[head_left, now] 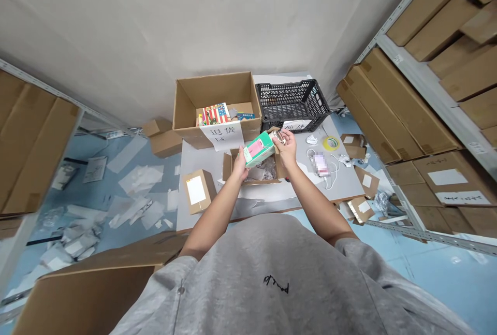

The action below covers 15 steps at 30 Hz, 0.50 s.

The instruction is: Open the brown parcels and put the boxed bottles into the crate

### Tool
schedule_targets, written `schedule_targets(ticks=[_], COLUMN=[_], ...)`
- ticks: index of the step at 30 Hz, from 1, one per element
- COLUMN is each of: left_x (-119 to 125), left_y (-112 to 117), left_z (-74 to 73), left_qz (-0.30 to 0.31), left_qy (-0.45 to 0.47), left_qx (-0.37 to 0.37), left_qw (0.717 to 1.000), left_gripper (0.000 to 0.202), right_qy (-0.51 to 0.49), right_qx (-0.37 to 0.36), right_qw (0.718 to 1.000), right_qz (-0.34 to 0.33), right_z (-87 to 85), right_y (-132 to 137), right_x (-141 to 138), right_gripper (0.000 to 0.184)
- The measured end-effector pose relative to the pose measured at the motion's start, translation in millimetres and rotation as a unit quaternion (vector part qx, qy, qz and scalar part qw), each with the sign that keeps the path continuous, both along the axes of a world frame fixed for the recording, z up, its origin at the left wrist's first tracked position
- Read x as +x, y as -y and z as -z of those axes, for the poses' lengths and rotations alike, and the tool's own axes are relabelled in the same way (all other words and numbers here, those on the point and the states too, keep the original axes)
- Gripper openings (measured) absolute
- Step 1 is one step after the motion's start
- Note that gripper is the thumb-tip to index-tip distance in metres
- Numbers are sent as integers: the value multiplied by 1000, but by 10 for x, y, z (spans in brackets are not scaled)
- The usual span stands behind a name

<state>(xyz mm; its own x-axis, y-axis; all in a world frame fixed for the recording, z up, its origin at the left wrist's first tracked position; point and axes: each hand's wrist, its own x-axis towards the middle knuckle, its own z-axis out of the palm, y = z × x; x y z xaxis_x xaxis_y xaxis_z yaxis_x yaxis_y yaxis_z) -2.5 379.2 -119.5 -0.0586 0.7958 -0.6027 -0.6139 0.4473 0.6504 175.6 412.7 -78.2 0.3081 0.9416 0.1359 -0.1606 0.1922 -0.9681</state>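
My left hand (pixel 240 161) is closed on the lower end of a small green and pink box (pixel 258 148), held tilted above an open brown carton (pixel 254 169) on the grey table (pixel 272 190). My right hand (pixel 285 146) is pinched at the box's upper right end, on what looks like clear wrapping; I cannot make out more. The open carton holds clear plastic bags.
A large open cardboard box (pixel 213 99) with a paper label and colourful items stands behind, beside a black plastic crate (pixel 291 99). A sealed small box (pixel 198 190), a tape roll (pixel 331 143), a phone (pixel 320 163) and cable lie on the table. Shelves of cartons flank both sides; paper litters the blue floor.
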Motion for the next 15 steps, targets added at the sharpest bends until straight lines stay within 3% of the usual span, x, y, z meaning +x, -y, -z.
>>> schedule_targets(ticks=[4,8,11,15], left_x=[78,81,49,49], left_y=[40,7,-38,-36], left_z=[19,-17,-45,-36], left_qz=[-34,-12,19,42], left_qy=[-22,41,54,37], left_qx=[79,-3,-83,-96], left_qw=[996,999,995,994], left_gripper=[35,31,44,65], right_qy=[-13,-2,9,21], right_qx=[10,22,32,39], right_qw=[1000,1000,999,999], right_qz=[20,16,8,-12], right_z=[21,68,84,43], right_y=[-29,-30,-7,39], right_x=[-2,-81,-131,-128], right_gripper=[60,58,59,64])
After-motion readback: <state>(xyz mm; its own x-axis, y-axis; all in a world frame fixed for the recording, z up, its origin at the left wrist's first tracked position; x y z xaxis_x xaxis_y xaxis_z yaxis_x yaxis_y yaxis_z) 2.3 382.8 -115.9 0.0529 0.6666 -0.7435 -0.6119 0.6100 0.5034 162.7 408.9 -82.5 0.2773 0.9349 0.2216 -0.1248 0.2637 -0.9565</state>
